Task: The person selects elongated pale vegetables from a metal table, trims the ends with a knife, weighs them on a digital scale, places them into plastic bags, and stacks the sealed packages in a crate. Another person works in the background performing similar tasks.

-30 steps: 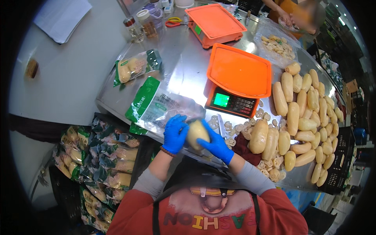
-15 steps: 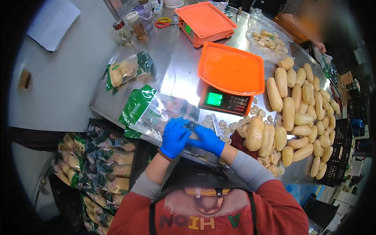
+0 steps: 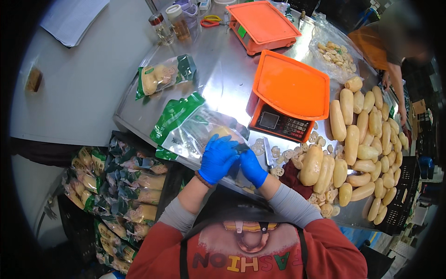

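Both my hands wear blue gloves and work at a clear plastic bag (image 3: pixel 188 132) with a green printed end, lying at the table's front edge. A pale lotus root piece (image 3: pixel 231 133) shows through its film. My left hand (image 3: pixel 218 159) is closed on the near side of the bag, its fingers bent over the film. Beside it, my right hand (image 3: pixel 253 168) is closed on the bag's right end, fingertips close to the left hand's; they partly hide the grip. A knife (image 3: pixel 268 152) lies just right of the bag, by lotus root slices (image 3: pixel 289 154).
An orange scale (image 3: pixel 291 88) stands beyond the knife, another orange scale (image 3: pixel 265 24) farther back. Whole lotus roots (image 3: pixel 351 139) are heaped at right. A filled bag (image 3: pixel 162 76) lies at far left; packed bags (image 3: pixel 139 195) are stacked lower left. A co-worker's arm (image 3: pixel 396 83) reaches in at right.
My right hand has drawn in with its fingers more curled. The lotus root piece in the bag shows more clearly. The near scale's green display looks dark now. The co-worker's arm has come lower.
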A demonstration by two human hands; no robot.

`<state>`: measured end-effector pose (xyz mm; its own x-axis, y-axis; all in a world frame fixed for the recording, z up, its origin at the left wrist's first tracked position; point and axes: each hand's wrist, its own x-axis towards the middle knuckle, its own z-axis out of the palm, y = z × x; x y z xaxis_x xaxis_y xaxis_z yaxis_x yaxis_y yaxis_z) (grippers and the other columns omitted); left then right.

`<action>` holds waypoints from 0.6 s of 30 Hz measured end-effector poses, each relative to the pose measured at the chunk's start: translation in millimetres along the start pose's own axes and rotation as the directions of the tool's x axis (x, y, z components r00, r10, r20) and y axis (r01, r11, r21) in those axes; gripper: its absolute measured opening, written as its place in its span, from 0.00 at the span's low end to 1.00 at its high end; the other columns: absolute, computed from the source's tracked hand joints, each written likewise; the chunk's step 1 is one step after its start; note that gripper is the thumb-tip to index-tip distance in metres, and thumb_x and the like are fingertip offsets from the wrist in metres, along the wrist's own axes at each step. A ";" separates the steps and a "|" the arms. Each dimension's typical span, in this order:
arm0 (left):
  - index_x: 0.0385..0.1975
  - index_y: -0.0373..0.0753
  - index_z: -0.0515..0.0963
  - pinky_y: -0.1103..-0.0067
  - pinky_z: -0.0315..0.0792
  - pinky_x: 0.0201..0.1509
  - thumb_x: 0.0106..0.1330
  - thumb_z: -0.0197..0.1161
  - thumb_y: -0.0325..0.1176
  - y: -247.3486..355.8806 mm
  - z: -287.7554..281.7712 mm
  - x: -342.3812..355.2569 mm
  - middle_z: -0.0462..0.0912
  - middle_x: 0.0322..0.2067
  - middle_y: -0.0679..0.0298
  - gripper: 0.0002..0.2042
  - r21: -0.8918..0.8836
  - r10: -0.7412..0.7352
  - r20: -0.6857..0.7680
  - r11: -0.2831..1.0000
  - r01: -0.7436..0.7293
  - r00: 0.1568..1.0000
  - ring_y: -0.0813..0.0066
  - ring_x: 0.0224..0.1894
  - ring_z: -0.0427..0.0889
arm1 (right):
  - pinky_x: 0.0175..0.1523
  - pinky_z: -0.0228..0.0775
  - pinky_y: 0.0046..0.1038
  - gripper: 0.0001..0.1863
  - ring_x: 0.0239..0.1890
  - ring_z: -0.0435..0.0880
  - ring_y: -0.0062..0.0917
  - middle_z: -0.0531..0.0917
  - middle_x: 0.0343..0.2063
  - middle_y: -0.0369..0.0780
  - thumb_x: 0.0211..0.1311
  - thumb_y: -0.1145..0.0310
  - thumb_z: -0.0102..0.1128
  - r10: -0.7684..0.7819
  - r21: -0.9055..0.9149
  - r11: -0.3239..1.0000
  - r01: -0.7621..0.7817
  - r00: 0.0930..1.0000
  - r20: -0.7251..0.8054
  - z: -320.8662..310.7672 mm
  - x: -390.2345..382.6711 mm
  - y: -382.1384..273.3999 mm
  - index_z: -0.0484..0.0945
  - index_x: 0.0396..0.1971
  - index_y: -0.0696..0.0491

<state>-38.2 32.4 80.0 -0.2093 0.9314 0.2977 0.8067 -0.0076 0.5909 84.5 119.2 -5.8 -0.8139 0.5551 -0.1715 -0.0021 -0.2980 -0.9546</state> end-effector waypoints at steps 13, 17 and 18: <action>0.36 0.40 0.76 0.64 0.66 0.53 0.55 0.61 0.28 4.0 3.3 -5.0 0.77 0.40 0.57 0.09 -0.241 -0.026 -0.167 0.970 -0.015 0.986 0.55 0.42 0.76 | 0.48 0.70 0.26 0.15 0.43 0.76 0.26 0.76 0.42 0.41 0.65 0.67 0.44 -0.006 0.475 0.876 -0.089 0.981 0.195 36.1 53.7 1.7 0.68 0.49 0.57; 0.46 0.40 0.68 0.69 0.78 0.33 0.57 0.61 0.26 -4.8 -1.5 -29.3 0.76 0.36 0.54 0.17 -0.831 -0.809 -0.080 0.377 0.409 0.583 0.59 0.28 0.78 | 0.47 0.69 0.25 0.15 0.43 0.76 0.25 0.76 0.42 0.41 0.65 0.67 0.44 0.054 0.445 0.881 -0.161 0.969 0.243 27.4 61.5 3.5 0.69 0.49 0.56; 0.47 0.41 0.66 0.71 0.77 0.28 0.57 0.61 0.27 -9.9 -5.2 -29.6 0.76 0.35 0.55 0.18 -0.874 -0.845 0.035 0.233 0.427 0.534 0.62 0.27 0.78 | 0.47 0.69 0.25 0.15 0.43 0.76 0.25 0.76 0.42 0.41 0.65 0.67 0.43 0.077 0.440 0.878 -0.187 0.963 0.258 24.4 63.4 2.3 0.69 0.49 0.56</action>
<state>-42.8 3.1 69.2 -0.7736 0.5168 -0.3668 -0.3840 0.0781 0.9200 18.7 134.8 -12.9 -0.9338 0.3119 -0.1755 -0.1049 -0.7074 -0.6990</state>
